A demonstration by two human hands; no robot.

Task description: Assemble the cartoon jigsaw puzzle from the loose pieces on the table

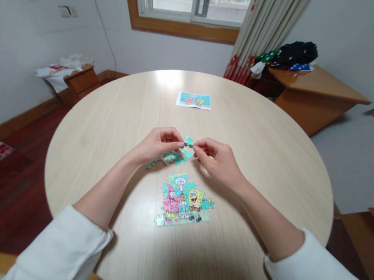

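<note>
My left hand [159, 145] and my right hand [217, 160] meet over the table's middle, both closed in a pinch. Between their fingertips is a small puzzle piece [188, 145], seen nearly edge-on, one end in each hand. Beneath and behind the hands lie loose teal puzzle pieces [178, 157], partly covered by my fingers. Nearer to me, a partly joined jigsaw puzzle [182, 204] rests flat, showing a pink starfish figure, a pale tall figure and a yellow square figure. Its upper and right edges are uneven.
A small printed picture [194, 100] of cartoon figures lies toward the far side of the round wooden table [266, 139]. A wooden cabinet [320, 84] with dark cloth on it stands at the back right, by a curtain [265, 23]. Papers [61, 70] lie at the left wall.
</note>
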